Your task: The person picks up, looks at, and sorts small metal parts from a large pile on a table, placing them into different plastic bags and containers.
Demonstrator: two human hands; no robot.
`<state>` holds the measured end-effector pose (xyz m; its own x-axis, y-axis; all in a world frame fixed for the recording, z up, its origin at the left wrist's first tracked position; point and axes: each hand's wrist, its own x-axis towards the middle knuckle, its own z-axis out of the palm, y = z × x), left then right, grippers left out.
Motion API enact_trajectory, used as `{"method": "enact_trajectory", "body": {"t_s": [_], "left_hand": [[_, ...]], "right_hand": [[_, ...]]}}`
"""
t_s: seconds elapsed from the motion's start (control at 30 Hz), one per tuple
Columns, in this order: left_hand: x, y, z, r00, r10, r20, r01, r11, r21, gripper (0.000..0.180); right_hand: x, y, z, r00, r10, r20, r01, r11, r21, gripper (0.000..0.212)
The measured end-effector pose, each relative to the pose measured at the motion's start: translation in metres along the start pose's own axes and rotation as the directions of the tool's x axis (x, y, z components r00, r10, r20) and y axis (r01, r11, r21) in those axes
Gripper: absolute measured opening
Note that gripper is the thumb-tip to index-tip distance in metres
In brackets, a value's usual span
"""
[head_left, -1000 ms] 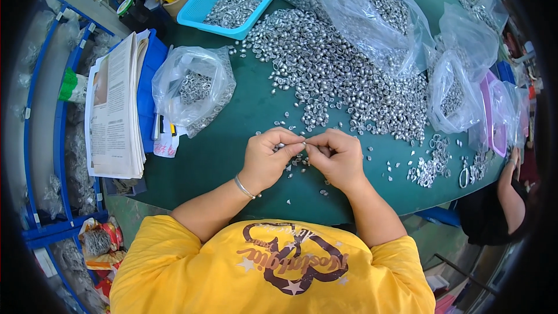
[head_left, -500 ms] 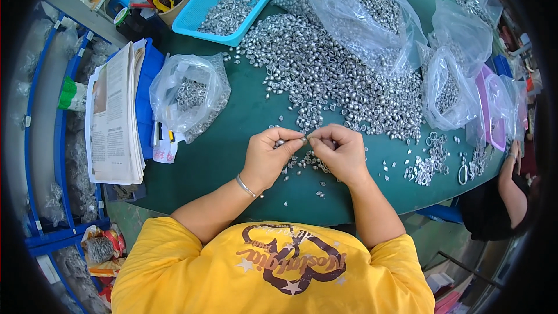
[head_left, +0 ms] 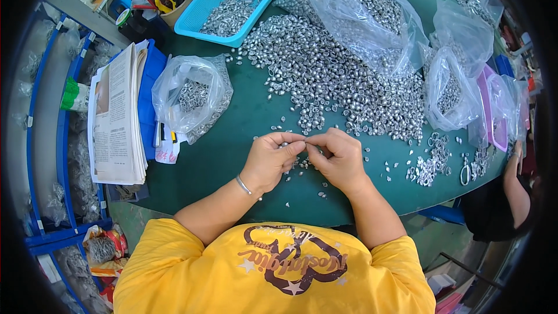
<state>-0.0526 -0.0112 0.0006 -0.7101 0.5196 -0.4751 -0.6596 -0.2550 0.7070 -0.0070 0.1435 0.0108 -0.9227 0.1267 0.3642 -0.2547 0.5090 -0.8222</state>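
Note:
Above the green table my left hand (head_left: 266, 161) is closed, thumb and forefinger pinched, with small rounded silver metal pieces (head_left: 283, 145) showing in its curled fingers. My right hand (head_left: 340, 160) is pinched too, its fingertips meeting those of the left. Whatever lies between the fingertips is too small and covered to make out. Loose silver pieces lie on the table under and between both hands. Just beyond them spreads a large heap of hollow, rounded silver metal pieces (head_left: 343, 84). A metal bangle sits on my left wrist.
A turquoise basket (head_left: 268, 1) holds more metal parts at the back left. Clear plastic bags (head_left: 168, 84) of parts stand left and right of the heap. Stacked papers (head_left: 118, 119) stand at the left edge. At far right is another person's arm (head_left: 515, 192).
My right hand's fingertips have closed in against the left's, covering the small thing between them. My left fingers have shifted slightly, and the whole view has moved a little.

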Motion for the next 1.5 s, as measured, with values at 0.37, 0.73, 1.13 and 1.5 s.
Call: {"method": "enact_trajectory", "body": {"t_s": [0.37, 0.73, 1.13, 1.5], "left_hand": [[-0.003, 0.000, 0.000, 0.999, 0.041, 0.022, -0.042, 0.996, 0.073, 0.017], [0.014, 0.008, 0.000, 0.904, 0.423, 0.062, -0.342, 0.628, 0.699, 0.014], [0.068, 0.022, -0.008, 0.718, 0.567, 0.404, -0.475, -0.024, 0.879, 0.009], [0.068, 0.015, -0.004, 0.705, 0.542, 0.458, -0.511, -0.060, 0.858, 0.008]], "right_hand": [[-0.006, -0.005, 0.010, 0.991, -0.104, -0.079, 0.091, 0.983, -0.158, 0.009], [0.006, 0.025, -0.011, 0.995, 0.020, -0.097, -0.057, 0.917, -0.395, 0.005], [0.023, 0.036, -0.013, 0.991, -0.028, 0.131, 0.097, 0.827, -0.553, 0.013], [0.020, 0.036, -0.014, 0.995, -0.031, 0.094, 0.063, 0.929, -0.364, 0.008]]}}
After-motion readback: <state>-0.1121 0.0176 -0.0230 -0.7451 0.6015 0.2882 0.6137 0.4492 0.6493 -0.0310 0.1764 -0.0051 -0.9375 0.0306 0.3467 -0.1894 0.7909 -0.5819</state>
